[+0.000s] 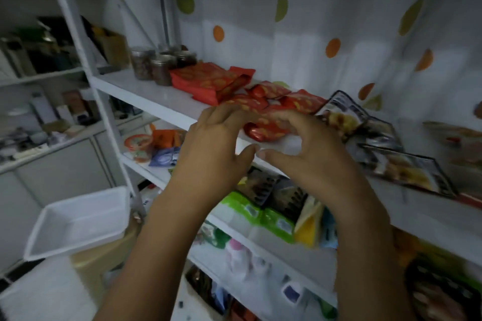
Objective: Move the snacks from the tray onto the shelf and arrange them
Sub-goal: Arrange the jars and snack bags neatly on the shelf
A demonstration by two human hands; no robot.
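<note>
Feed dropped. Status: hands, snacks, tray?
Left hand open, right hand grip unclear, both at red packets. Packets on shelf. Tray empty. Black packets close right.

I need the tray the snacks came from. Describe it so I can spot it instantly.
Find the white shelf unit with the red packets. Low to its left, beside its upright post, sits the white tray. It is the only shallow, rimmed rectangular tub, and no snacks show inside.

Left hand [216,143], right hand [310,148] over red packets [268,133] on shelf [140,91] (blurred).
</note>
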